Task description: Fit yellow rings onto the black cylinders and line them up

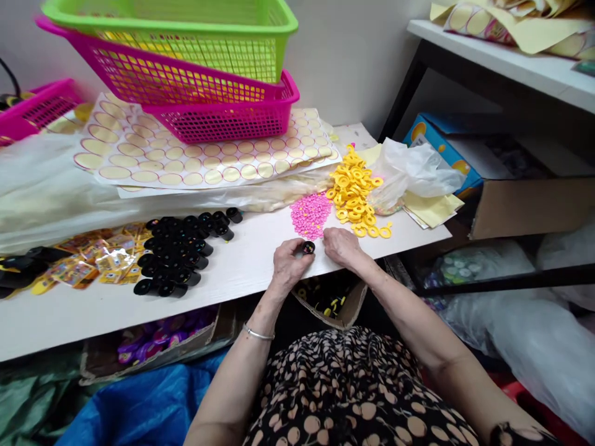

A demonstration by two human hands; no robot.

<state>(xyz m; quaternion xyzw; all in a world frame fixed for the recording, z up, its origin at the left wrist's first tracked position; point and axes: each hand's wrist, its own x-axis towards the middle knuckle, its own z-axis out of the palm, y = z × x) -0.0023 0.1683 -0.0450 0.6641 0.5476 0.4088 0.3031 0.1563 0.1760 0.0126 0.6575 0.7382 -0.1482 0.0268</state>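
Observation:
My left hand (289, 263) is closed around a small black cup (308, 248) at the front edge of the white table. Bits of colour show inside the cup's mouth. Just to the right, my right hand (341, 248) has its fingers bent together at the edge of a pile of small pink pieces (310, 214); whatever they hold is hidden. Behind that hand lies a heap of yellow rings (356, 186), each with a small tab. More black cups (179, 251) stand in rows on the left of the table.
Orange-gold packets (109, 257) lie left of the cups. Pink baskets (223, 118) and a green basket (176, 37) are stacked on sticker sheets (199, 167) at the back. An open carton (348, 316) with black and yellow parts sits below the table edge. A clear bag (413, 170) lies right.

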